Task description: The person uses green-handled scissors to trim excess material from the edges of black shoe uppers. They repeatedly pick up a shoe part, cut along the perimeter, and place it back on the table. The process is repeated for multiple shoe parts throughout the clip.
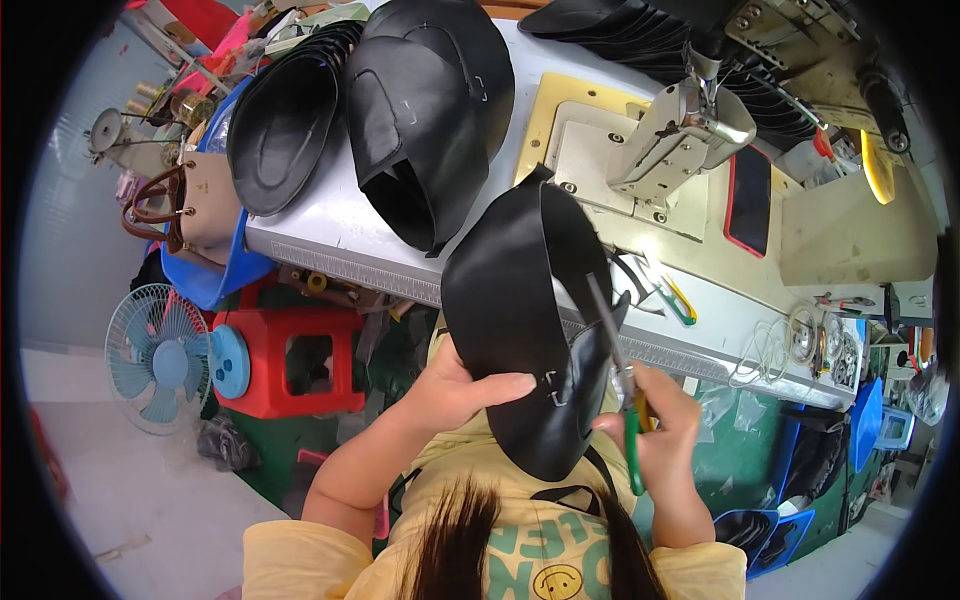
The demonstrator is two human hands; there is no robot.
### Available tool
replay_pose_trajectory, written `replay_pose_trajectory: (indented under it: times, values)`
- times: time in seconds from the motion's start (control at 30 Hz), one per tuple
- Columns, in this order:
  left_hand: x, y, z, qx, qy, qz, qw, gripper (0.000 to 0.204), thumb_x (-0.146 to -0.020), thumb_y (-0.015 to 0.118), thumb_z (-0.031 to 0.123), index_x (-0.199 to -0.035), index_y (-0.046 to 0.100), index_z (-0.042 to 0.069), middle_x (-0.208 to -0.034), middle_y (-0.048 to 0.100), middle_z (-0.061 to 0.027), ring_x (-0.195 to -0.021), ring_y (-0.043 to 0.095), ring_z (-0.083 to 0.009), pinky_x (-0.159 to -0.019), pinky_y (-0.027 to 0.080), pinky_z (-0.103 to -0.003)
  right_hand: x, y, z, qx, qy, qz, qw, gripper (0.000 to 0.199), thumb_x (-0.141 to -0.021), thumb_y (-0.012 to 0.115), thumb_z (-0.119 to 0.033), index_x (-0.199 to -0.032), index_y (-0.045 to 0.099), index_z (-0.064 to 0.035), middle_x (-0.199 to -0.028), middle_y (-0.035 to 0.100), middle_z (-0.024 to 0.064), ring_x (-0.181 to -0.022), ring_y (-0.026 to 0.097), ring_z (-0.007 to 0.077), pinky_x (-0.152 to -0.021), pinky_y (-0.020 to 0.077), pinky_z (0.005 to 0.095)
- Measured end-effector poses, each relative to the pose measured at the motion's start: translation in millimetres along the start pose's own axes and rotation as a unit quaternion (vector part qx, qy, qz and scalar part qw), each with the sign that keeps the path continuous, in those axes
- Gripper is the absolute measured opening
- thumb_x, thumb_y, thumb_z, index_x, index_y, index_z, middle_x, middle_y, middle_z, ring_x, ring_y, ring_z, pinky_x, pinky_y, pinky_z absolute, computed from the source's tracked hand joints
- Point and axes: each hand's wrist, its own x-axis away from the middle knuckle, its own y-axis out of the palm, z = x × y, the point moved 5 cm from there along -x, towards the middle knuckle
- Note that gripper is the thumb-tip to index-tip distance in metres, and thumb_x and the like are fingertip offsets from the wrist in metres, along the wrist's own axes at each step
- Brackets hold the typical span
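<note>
Left hand (455, 395) clamped on black leather piece (505, 290), right hand (665, 415) wrapped round scissors (632, 435); looks joined, trimming likely unfinished, can't tell if piled pieces (430, 100) are done.

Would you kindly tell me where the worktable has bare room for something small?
The white worktable has a small bare patch between the left black stack, the middle black pile and the ruler strip; a narrow one separates that pile from the yellow plate. The sewing machine and red-edged phone crowd the right.
</note>
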Motion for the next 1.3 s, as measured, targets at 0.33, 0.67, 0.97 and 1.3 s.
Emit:
replay_pose_trajectory:
  times: [0.33, 0.67, 0.97, 1.3]
  values:
    - [66, -1, 136, -0.130, 0.149, 0.252, 0.947, 0.043, -0.070, 0.064, 0.015, -0.103, 0.051, -0.010, -0.086, 0.061, -0.0208, -0.077, 0.062, -0.0258, -0.070, 0.050, -0.031, -1, -14, 44, -0.119, 0.088, 0.049, 0.988, 0.060, -0.063, 0.079, -0.036, -0.108, 0.059, -0.0021, -0.072, 0.052, 0.0033, -0.060, 0.050, 0.0106, -0.056, 0.0416, 0.0223]
    - [-40, -220, 196, -0.873, 0.096, 0.318, 0.357, 0.025, -0.076, 0.057, 0.010, -0.101, 0.058, 0.003, -0.086, 0.062, -0.0151, -0.084, 0.059, -0.0329, -0.072, 0.047, -0.041, -12, 27, 6, -0.063, 0.000, -0.081, 0.995, 0.056, -0.062, 0.080, -0.018, -0.111, 0.057, -0.0046, -0.070, 0.049, 0.0057, -0.058, 0.045, 0.0149, -0.053, 0.0400, 0.0259]
    - [-95, -178, 184, -0.765, 0.370, 0.310, 0.427, 0.022, -0.082, 0.059, 0.013, -0.099, 0.055, 0.000, -0.084, 0.055, -0.0118, -0.075, 0.054, -0.0229, -0.069, 0.044, -0.030, 5, 31, 38, -0.130, 0.079, -0.104, 0.983, 0.058, -0.063, 0.079, -0.019, -0.114, 0.054, -0.0044, -0.074, 0.048, 0.0061, -0.062, 0.046, 0.0168, -0.057, 0.0405, 0.0280]
    - [-57, -202, 90, 0.024, 0.020, 0.265, 0.964, 0.072, -0.084, 0.053, 0.013, -0.139, 0.008, 0.006, -0.116, 0.050, -0.0134, -0.102, 0.051, -0.0196, -0.088, 0.039, -0.031, -31, 63, -12, -0.207, -0.022, -0.246, 0.946, 0.069, -0.065, 0.077, -0.017, -0.124, 0.045, -0.0048, -0.091, 0.048, 0.0053, -0.075, 0.045, 0.0158, -0.067, 0.0397, 0.0262]
